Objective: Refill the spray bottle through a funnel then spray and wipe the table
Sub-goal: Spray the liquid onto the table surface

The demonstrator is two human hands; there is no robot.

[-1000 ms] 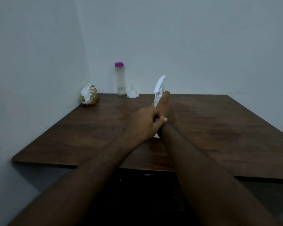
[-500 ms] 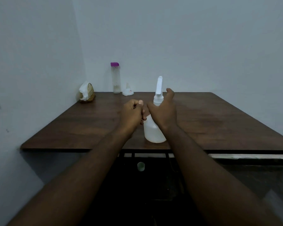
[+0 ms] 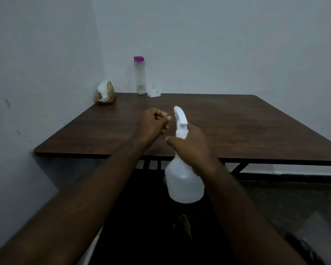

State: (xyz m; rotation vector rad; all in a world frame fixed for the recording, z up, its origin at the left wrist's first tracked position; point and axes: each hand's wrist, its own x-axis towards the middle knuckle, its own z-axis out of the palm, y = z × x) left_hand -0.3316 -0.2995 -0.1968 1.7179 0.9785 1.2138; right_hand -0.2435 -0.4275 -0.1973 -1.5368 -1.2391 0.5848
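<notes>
One spray bottle point(image 3: 183, 180) hangs by its neck in the right grip point(image 3: 193, 152); the left grip point(image 3: 153, 125) is clenched, empty.

At the far left corner of the desk point(image 3: 237, 131), by the wall: tissue holder point(image 3: 106, 92). Right of it, along the back edge: tall bottle point(image 3: 139, 77), then funnel point(image 3: 154, 91) just beside. Before the near edge, off the desk: spray bottle point(image 3: 183, 180) in the right grip point(image 3: 193, 152); left grip point(image 3: 153, 125) just left of its nozzle, apart.
</notes>
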